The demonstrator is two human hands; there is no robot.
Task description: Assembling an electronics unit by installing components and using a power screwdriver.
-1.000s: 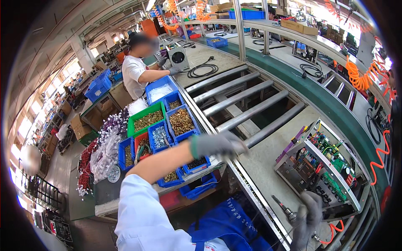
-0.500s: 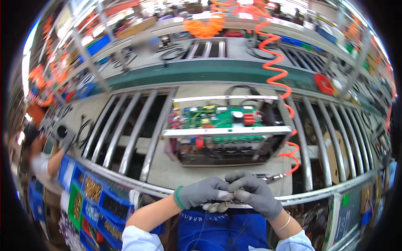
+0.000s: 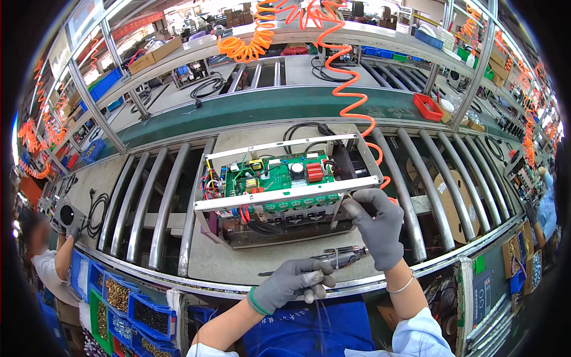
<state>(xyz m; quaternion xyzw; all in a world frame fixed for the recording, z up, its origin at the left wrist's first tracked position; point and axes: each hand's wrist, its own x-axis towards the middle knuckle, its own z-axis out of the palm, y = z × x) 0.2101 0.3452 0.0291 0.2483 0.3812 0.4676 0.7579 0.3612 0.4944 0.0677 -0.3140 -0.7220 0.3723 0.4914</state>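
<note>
Gray-gloved right hand (image 3: 376, 231) at flat metal bar (image 3: 321, 187), left hand (image 3: 292, 282) curled, both grips indiscernible

The frame (image 3: 250, 199) looks smooth metal, the rollers (image 3: 172, 205) glossy metal.

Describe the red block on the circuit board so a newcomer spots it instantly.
In the middle, find the open metal frame. Inside, toward the right end of the green circuit board, stands the red block. It is just right of a round white part; its solid red colour sets it apart.
</note>
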